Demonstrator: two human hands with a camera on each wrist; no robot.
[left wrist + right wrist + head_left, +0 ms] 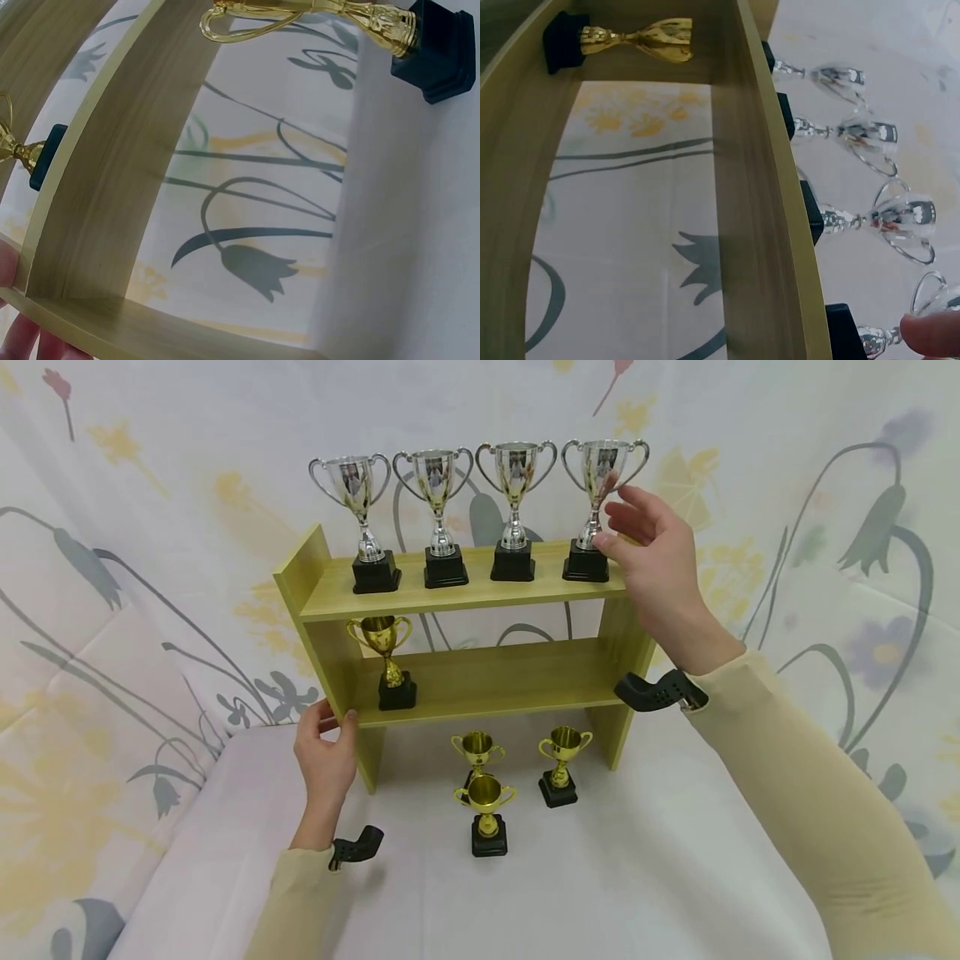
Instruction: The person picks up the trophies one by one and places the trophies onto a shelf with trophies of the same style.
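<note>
My left hand (326, 760) grips the left side panel of a two-tier wooden shelf (480, 681), with thumb in front and fingers (37, 341) behind. At the upper right, my right hand (660, 556) is beside the rightmost silver trophy (600, 468), its fingers parted and its thumb (934, 334) at the stem; whether the thumb touches is hard to tell. This trophy stands upright on its black base on the top board. More silver trophies (516, 468) line up to its left. On the middle board's left end stands a gold trophy (386, 643).
Three smaller-looking gold trophies stand on the white table: a front one (487, 806), one partly hidden behind it (477, 747), and a right one (562, 752) near the shelf's right leg. A flower-patterned cloth (802, 577) hangs behind the shelf.
</note>
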